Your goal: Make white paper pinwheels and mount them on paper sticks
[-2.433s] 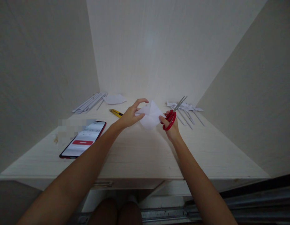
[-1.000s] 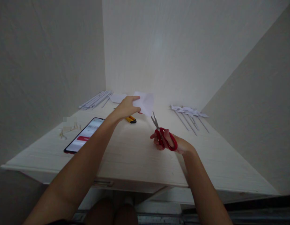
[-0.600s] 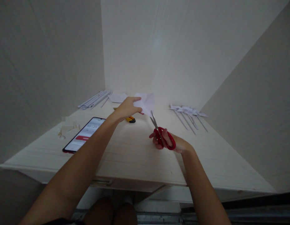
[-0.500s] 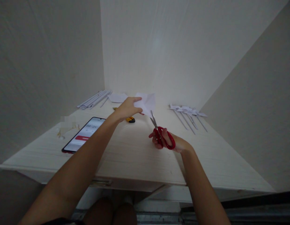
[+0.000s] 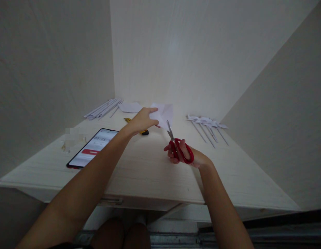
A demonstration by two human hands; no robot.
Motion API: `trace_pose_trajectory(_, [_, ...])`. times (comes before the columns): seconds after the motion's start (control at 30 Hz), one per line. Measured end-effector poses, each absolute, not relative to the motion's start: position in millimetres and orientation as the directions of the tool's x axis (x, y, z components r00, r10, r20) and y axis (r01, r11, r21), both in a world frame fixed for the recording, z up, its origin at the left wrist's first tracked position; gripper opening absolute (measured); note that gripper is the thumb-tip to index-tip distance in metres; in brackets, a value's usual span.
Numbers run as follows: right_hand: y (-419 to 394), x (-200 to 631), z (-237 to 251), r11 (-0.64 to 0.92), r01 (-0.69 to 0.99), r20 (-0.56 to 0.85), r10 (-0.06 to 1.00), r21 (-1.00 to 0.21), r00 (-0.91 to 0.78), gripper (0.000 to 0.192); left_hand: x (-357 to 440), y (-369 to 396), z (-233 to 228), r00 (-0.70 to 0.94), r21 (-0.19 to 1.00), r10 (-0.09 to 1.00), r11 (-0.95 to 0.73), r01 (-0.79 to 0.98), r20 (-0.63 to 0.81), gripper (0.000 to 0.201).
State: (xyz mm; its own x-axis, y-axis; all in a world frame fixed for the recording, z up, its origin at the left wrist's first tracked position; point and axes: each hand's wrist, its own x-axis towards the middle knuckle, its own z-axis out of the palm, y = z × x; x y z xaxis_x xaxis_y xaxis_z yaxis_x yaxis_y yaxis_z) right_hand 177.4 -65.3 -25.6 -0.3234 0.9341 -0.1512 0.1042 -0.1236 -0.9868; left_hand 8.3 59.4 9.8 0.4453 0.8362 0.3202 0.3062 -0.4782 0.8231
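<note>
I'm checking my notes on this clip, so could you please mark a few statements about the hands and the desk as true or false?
1. The right hand holds red-handled scissors. True.
2. The left hand holds a folded white paper off the desk. True.
3. The scissor blades point away from the paper. False: their tips meet the paper's lower edge.
4. The phone lies to the right of both hands. False: it lies left of them, screen lit.
5. A yellow utility knife lies on the desk beside the left hand. True.
6. The finished paper pinwheels are stacked on the phone. False: they lie at the desk's far right.
</note>
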Motion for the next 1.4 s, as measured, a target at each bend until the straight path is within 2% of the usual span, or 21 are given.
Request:
trace_pose_trajectory(0.57, [-67.5, 177.2, -21.7, -0.093, 0.162, -0.143, 0.932, -0.982, -0.334, 0.071, 6.7, 60.3, 9.4, 0.451, 0.826, 0.831, -0.482, 0.291, 0.326, 0.067])
trace_pose_trajectory(0.73, [-66.9, 178.0, -23.3, -0.118, 0.153, -0.163, 0.930, -0.981, -0.330, 0.072, 7.2, 59.1, 10.9, 0.442, 0.843, 0.849, -0.445, 0.301, 0.290, 0.069])
trace_pose_trajectory(0.93, [-65.1, 180.5, -26.5, -0.087, 0.168, -0.139, 0.933, -0.982, -0.332, 0.073, 6.0, 60.4, 10.2, 0.464, 0.808, 0.824, -0.497, 0.315, 0.326, 0.066])
trace_pose_trajectory(1.4, [-64.7, 181.2, -27.3, -0.117, 0.127, -0.154, 0.926, -0.985, -0.345, 0.071, 6.0, 54.1, 14.2, 0.451, 0.834, 0.847, -0.448, 0.321, 0.282, 0.067])
